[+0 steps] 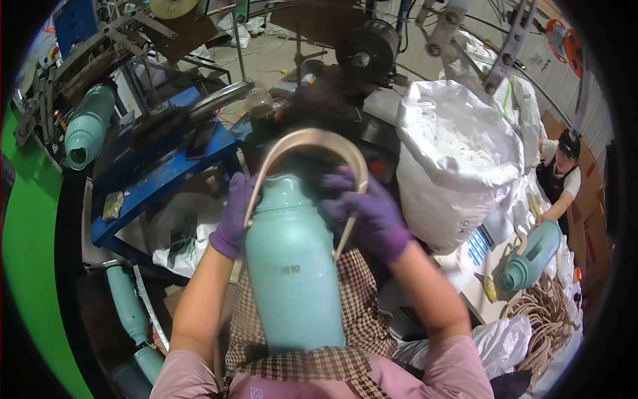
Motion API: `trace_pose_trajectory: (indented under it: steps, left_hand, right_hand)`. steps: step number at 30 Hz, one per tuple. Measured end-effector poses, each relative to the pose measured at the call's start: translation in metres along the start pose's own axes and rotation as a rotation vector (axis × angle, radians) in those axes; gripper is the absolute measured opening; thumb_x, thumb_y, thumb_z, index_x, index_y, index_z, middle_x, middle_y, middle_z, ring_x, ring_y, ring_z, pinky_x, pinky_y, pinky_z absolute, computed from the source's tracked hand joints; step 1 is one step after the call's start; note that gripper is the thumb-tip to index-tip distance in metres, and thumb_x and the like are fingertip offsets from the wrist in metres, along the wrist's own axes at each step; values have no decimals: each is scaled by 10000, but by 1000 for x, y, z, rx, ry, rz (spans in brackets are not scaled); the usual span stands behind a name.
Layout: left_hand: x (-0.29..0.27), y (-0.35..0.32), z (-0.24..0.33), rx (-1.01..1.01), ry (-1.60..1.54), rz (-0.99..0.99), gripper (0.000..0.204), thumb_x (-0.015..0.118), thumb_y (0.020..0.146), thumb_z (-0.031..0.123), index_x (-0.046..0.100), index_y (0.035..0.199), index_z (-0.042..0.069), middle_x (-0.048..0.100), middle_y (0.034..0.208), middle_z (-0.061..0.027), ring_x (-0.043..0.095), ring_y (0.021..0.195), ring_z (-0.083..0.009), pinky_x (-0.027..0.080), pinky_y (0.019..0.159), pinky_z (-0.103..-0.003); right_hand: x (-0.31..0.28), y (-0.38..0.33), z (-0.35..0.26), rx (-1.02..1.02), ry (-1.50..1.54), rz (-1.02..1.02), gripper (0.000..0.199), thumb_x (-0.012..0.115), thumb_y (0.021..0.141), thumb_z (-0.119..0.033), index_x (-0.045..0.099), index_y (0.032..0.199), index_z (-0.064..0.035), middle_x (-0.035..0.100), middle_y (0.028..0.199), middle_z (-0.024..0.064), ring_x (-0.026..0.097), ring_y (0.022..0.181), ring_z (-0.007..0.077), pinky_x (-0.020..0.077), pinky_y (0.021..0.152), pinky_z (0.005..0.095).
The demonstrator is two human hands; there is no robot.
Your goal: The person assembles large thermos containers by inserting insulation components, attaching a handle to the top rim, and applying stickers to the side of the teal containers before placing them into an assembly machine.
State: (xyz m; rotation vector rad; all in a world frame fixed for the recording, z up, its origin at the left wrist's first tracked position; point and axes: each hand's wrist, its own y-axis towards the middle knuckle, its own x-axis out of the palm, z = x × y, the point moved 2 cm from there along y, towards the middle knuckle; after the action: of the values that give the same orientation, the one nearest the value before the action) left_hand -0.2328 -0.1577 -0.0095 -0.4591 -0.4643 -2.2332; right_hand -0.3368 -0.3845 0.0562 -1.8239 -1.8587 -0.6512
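Note:
A pale teal thermos jug leans upright against my checked apron, its spout facing away from me. A beige curved handle arches over its top, with both ends at the jug's sides. My left hand, in a purple glove, grips the jug near the handle's left end; its fingertips are hidden behind. On the other side my right hand, also gloved in purple and slightly blurred, has its fingers curled at the handle's right arm.
Ahead stands a dark machine. A white sack of white parts is at right, beside a bundle of beige strips. Further right, a person touches another teal jug. A blue bench and more teal jugs lie left.

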Motion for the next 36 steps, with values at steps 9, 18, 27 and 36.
trace_pose_trajectory:
  steps: [9,18,27,36]
  left_hand:
    - [0,-19,16,183,17,1,566,567,980,336,493,1394,-43,445,1509,-210,444,1389,-294,379,1148,-427]
    - [-1,-26,13,254,-468,61,423,561,820,65,600,1213,-86,512,1450,-202,451,1383,-270,402,1129,-365]
    - [-9,-15,-1,330,-124,-219,380,843,545,241,667,837,74,573,1374,-166,357,1419,-306,144,1226,-443]
    - [35,-34,38,1127,924,-203,218,717,720,226,656,851,64,640,1129,-133,590,1126,-282,401,1071,-434]
  right_hand:
    - [1,54,62,276,189,77,341,463,870,-51,560,1191,-111,408,594,-26,361,450,90,307,407,237]
    - [6,43,53,95,-230,63,317,548,843,-114,561,1155,-58,512,756,-4,434,556,68,351,490,211]
    - [-23,36,59,-333,-374,-92,685,681,758,-181,438,1368,15,475,1097,13,450,907,91,393,813,219]
    - [-28,45,67,-324,-657,-295,693,778,827,-440,474,1297,-33,564,1154,59,582,1034,188,492,844,317]
